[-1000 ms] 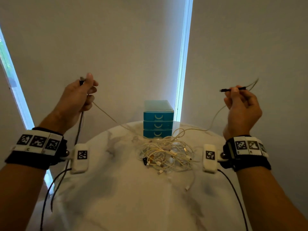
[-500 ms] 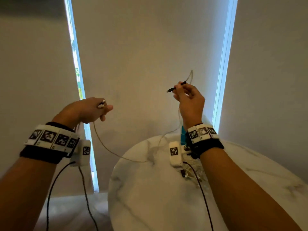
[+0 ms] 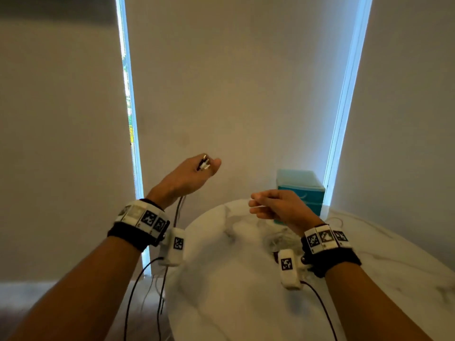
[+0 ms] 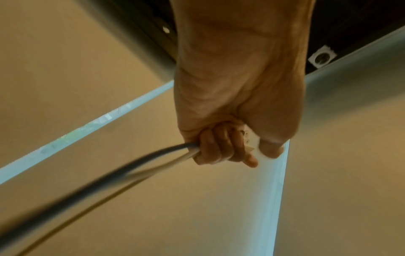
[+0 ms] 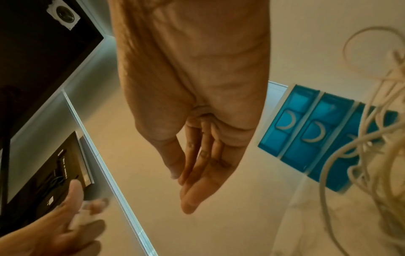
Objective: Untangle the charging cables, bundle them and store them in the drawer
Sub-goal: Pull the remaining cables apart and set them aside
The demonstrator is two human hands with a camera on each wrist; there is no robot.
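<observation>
My left hand [image 3: 208, 168] is raised left of the table and grips two cable plugs [image 3: 203, 165], one white and one black. In the left wrist view its fist [image 4: 252, 152] closes round a dark cable [image 4: 140, 162] and a pale cable, which trail down and away. My right hand [image 3: 254, 205] hovers over the table with its fingers straight [image 5: 188, 187] and nothing in it. A tangle of pale charging cables [image 3: 278, 239] [image 5: 372, 147] lies on the table below my right wrist. Behind it stands the blue drawer unit [image 3: 300, 190] [image 5: 306, 131], its drawers closed.
The round white marble table [image 3: 234, 291] fills the lower middle and right, its left edge below my left wrist. Pale blinds with bright window slits [image 3: 128, 107] hang behind. Black sensor leads [image 3: 133, 296] dangle from my wrists.
My right hand has let go of the black plug and dropped lower with fingers straightened. My left hand now holds both plugs and has moved right, closer to the right hand.
</observation>
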